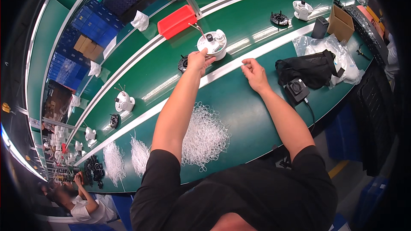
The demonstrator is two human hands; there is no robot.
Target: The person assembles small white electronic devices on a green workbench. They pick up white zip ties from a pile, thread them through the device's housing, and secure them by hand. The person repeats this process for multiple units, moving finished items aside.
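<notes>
A white round plastic housing (219, 53) with a black part and wires on top sits on the green conveyor belt ahead of me. My left hand (199, 63) is closed at its near left rim, fingertips on the edge. Beside that hand, partly hidden by it, lies a black round part (183, 63). My right hand (255, 75) hovers over the metal rail to the right, apart from the housing. Its thumb and fingers are pinched together; whatever they hold is too small to make out. Below my forearms lies a pile of white looped ties (205, 139).
More white housings (124, 102) and black round parts (279, 19) stand along the belt. Past it is a red bin (177, 21). At right are a black bag (306, 69), a small black fan device (296, 90) and a cardboard box (341, 23). Other people work nearby.
</notes>
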